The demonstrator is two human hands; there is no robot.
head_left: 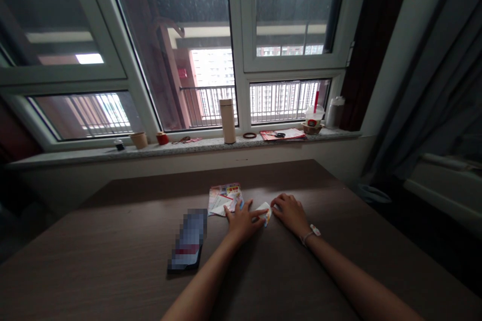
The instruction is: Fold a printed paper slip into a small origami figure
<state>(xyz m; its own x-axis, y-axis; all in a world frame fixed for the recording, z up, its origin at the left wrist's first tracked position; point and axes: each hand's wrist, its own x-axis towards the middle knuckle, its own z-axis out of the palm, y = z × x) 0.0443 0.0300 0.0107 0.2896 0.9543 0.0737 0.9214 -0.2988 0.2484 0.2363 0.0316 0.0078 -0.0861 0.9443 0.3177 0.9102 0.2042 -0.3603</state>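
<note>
My left hand (243, 221) lies palm down on the table with its fingers spread. Its index finger and thumb rest on a small folded piece of paper (267, 217), white with a coloured print. The other fingertips reach onto a printed colour leaflet (216, 194) and a white folded paper piece (221, 204) lying on it. My right hand (290, 212) is at the right edge of the small folded paper, fingers curled and close together, fingertips at its corner. A bracelet (309, 233) circles the right wrist. Left of my left hand lies a phone (190, 241), its screen blurred out.
The brown table (124, 225) stands before a windowsill (181, 147). On the sill are a tan bottle (227, 121), a paper cup (139, 140), a red can-like container (162, 138), scissors (279, 135) on red papers, a straw cup (314, 116) and a pale bottle (335, 113).
</note>
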